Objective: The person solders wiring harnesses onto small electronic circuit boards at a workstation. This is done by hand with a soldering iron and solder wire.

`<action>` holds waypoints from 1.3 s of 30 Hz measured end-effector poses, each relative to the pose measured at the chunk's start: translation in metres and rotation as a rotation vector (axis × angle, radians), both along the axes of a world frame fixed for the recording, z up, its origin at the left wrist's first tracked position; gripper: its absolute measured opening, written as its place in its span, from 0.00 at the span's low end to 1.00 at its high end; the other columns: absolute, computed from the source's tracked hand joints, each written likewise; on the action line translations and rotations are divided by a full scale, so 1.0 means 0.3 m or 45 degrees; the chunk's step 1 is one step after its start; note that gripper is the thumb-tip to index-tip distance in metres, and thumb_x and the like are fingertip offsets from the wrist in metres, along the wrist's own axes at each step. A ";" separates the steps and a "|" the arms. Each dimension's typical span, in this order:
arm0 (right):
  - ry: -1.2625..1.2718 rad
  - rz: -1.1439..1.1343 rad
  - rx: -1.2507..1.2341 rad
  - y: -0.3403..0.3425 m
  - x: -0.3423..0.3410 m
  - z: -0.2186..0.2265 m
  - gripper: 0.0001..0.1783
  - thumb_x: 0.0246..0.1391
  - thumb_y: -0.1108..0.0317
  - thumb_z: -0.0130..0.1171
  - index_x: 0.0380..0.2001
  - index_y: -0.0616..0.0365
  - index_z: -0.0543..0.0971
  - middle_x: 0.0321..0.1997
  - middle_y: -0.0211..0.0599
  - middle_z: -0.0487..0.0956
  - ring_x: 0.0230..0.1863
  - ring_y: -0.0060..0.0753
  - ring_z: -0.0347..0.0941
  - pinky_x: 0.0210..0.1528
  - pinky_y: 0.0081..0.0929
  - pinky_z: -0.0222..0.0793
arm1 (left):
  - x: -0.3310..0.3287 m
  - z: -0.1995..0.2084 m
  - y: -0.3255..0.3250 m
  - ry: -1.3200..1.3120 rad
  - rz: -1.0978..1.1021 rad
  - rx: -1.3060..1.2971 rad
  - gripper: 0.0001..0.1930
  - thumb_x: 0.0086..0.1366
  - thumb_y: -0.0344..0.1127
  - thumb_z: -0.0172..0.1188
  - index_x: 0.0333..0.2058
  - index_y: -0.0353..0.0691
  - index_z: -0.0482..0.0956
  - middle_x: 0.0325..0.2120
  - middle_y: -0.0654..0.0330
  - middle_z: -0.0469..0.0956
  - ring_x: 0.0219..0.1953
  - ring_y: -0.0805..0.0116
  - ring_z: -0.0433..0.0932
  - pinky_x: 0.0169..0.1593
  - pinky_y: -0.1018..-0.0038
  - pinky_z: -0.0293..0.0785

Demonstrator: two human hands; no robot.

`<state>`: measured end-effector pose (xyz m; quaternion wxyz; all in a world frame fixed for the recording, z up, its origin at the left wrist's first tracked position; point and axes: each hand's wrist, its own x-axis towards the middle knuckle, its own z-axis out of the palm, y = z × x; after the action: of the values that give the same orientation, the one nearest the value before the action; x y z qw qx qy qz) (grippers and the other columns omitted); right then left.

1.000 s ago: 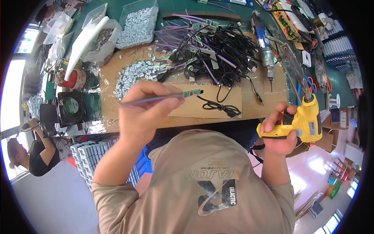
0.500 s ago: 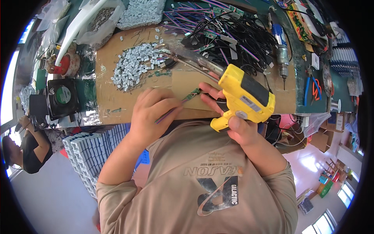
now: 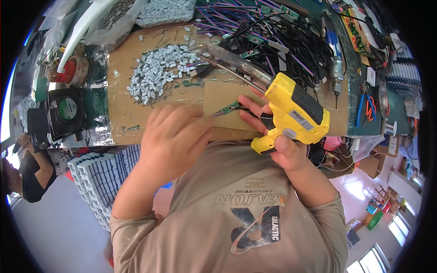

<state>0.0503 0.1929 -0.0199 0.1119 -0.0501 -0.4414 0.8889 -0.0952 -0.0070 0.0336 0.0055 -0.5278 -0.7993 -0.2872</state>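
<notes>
My left hand [image 3: 175,139] is closed in a pinch on thin coloured wires that run into a small green circuit board [image 3: 227,108]. The board hangs over the work surface, between my two hands. My right hand [image 3: 289,152] is wrapped around the handle of a yellow and black soldering gun [image 3: 282,93], its long metal barrel pointing up and left. A black cable runs from the board's right end toward the spread fingers of my right hand. The gun's tip [image 3: 200,52] lies over the edge of the pile of small white plastic parts [image 3: 157,73].
A tangle of black cables [image 3: 296,59] and coloured wires fills the back of the table. On the right are a blue electric screwdriver [image 3: 334,54] and pliers [image 3: 361,107]; on the left, a black fan [image 3: 67,111]. Another person [image 3: 34,170] sits at far left.
My left hand has risen and turned, hiding the wire ends that showed below it. The soldering gun and my right hand have shifted slightly right; the board has moved little.
</notes>
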 end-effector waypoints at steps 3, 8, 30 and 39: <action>0.002 0.006 -0.032 0.000 0.001 0.001 0.40 0.56 0.59 0.69 0.67 0.61 0.63 0.70 0.45 0.65 0.73 0.49 0.58 0.72 0.48 0.58 | 0.016 -0.065 0.023 -0.009 -0.043 -0.009 0.15 0.47 0.25 0.69 0.37 0.40 0.84 0.36 0.58 0.79 0.38 0.54 0.78 0.41 0.62 0.74; -0.056 -0.013 -0.025 -0.006 0.006 0.025 0.42 0.54 0.57 0.70 0.67 0.61 0.63 0.70 0.43 0.65 0.73 0.52 0.58 0.72 0.50 0.58 | 0.012 -0.095 0.035 -0.022 -0.052 0.033 0.14 0.50 0.23 0.66 0.37 0.40 0.84 0.34 0.60 0.78 0.35 0.56 0.76 0.39 0.64 0.74; 0.157 -0.254 0.225 0.154 0.219 0.079 0.33 0.59 0.48 0.62 0.60 0.55 0.69 0.74 0.60 0.52 0.67 0.60 0.66 0.63 0.55 0.71 | -0.059 -0.007 0.238 -0.196 -0.333 -0.444 0.13 0.54 0.30 0.62 0.40 0.37 0.78 0.36 0.51 0.77 0.35 0.49 0.79 0.37 0.60 0.76; 0.230 -0.433 0.264 0.203 0.322 0.091 0.33 0.57 0.48 0.64 0.59 0.54 0.69 0.74 0.56 0.55 0.65 0.60 0.68 0.64 0.54 0.71 | -0.059 0.119 0.196 -1.475 0.062 0.537 0.09 0.59 0.17 0.63 0.39 0.30 0.80 0.37 0.55 0.80 0.32 0.66 0.82 0.36 0.75 0.81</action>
<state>0.1470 0.2540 0.0074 0.3037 -0.0321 -0.5039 0.8080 -0.1129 0.0518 0.0691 -0.3187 -0.2550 -0.6102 -0.6790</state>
